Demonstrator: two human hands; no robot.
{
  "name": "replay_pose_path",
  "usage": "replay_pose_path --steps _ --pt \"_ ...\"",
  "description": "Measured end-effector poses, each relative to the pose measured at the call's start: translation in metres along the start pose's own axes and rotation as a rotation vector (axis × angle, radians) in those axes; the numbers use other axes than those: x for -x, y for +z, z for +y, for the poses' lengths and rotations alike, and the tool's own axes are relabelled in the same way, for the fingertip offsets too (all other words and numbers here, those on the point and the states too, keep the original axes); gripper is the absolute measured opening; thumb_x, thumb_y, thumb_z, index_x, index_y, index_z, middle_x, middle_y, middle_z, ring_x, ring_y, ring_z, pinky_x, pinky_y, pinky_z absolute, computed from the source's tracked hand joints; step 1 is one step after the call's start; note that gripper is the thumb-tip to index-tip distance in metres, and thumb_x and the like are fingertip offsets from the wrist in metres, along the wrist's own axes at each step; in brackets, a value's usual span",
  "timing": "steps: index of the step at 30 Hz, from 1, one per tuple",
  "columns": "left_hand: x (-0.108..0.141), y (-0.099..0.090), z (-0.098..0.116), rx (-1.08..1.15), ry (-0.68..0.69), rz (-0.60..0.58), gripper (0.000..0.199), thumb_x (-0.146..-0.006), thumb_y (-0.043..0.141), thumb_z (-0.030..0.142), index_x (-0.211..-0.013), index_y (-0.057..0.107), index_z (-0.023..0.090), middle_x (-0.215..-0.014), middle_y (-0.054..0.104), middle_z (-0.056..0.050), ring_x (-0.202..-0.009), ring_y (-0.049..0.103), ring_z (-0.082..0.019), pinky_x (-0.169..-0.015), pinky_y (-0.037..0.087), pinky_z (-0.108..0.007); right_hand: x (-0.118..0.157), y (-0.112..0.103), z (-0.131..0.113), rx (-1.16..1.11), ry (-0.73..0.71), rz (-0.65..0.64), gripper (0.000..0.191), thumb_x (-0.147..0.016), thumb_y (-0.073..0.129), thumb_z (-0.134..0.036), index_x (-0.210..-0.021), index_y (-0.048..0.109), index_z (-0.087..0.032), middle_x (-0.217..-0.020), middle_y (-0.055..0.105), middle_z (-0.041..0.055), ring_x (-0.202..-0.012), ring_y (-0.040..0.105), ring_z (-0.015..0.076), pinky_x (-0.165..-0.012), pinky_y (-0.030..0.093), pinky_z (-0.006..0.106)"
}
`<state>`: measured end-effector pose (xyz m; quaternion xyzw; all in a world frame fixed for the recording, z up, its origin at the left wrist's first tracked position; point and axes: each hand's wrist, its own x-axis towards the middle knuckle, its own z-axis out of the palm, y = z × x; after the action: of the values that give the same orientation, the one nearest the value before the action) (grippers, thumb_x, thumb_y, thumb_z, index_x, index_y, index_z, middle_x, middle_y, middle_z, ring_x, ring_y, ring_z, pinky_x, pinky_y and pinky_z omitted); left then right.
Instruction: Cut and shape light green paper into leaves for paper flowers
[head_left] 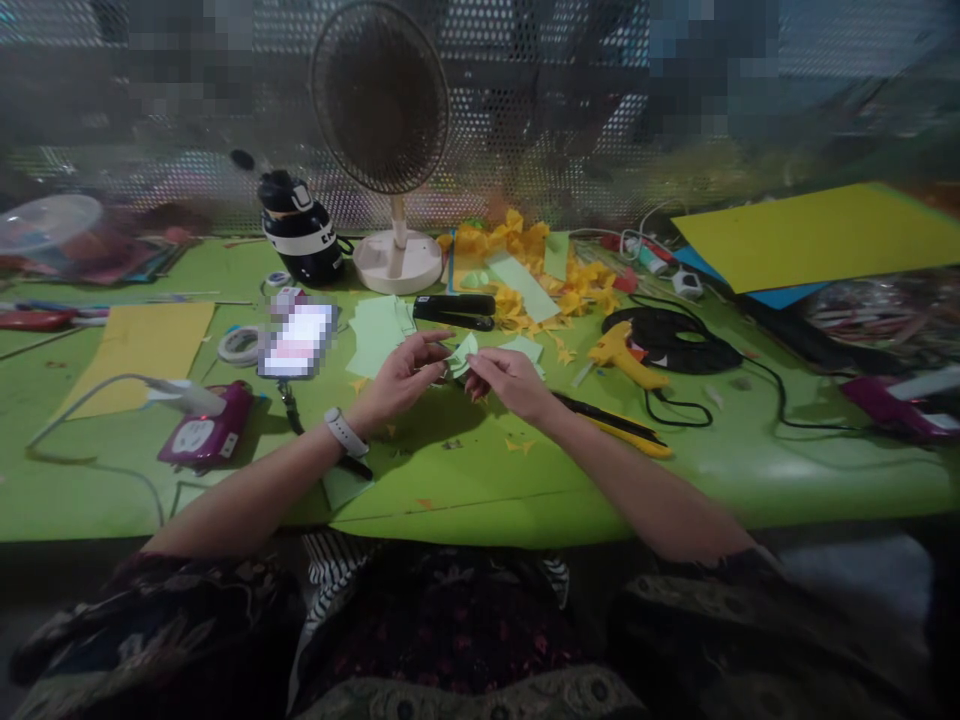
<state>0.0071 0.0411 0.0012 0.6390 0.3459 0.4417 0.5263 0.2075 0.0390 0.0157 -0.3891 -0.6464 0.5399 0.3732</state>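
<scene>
My right hand [506, 380] pinches a small folded piece of light green paper [465, 352] between thumb and fingers, above the middle of the table. Close by on its left, my left hand [405, 380] has its fingers stretched out toward the paper, holding nothing that I can see. A stack of light green paper sheets [377, 335] lies just behind my left hand. The black stapler [454, 308] rests beyond both hands. Another green slip [525, 350] is partly hidden behind my right hand.
Yellow crepe-like paper pieces [592, 290] are heaped at the back. A yellow glue gun [628, 358] and a yellow-black long tool [622, 430] lie right. Left are a lit phone [300, 340], a tape roll [240, 345] and a purple device [206, 430]. A fan [397, 262] stands behind.
</scene>
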Motion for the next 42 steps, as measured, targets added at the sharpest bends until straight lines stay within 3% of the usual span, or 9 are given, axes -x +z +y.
replay_pose_path --steps 5,24,42 --pt "-0.0002 0.0022 -0.0052 -0.019 0.072 0.059 0.024 -0.088 0.065 0.022 -0.111 0.059 0.017 -0.113 0.066 -0.009 -0.105 0.064 -0.018 -0.087 0.055 -0.033 0.0013 0.0017 -0.0002 0.058 -0.015 -0.009 0.041 -0.090 0.062 -0.053 -0.070 0.060 -0.017 -0.070 0.067 0.0037 -0.058 0.064 0.0108 -0.056 0.055 0.024" --pt "-0.0022 0.0026 -0.0004 0.133 -0.015 0.055 0.030 -0.085 0.065 0.020 -0.114 0.060 0.017 -0.097 0.069 -0.004 -0.085 0.064 -0.013 -0.082 0.056 -0.030 -0.0001 -0.0041 0.0041 0.104 -0.066 0.056 0.031 -0.088 0.065 -0.046 -0.075 0.060 -0.018 -0.070 0.066 0.0027 -0.059 0.064 0.0115 -0.058 0.057 0.027" --pt "-0.0028 0.0021 -0.0063 0.127 -0.005 0.054 0.031 -0.087 0.062 0.012 -0.117 0.061 0.017 -0.100 0.070 -0.005 -0.086 0.065 -0.014 -0.082 0.054 -0.032 -0.0012 -0.0037 0.0063 0.177 -0.093 0.100 0.018 -0.086 0.062 -0.033 -0.077 0.061 -0.017 -0.070 0.067 0.0023 -0.059 0.065 0.0126 -0.057 0.058 0.028"
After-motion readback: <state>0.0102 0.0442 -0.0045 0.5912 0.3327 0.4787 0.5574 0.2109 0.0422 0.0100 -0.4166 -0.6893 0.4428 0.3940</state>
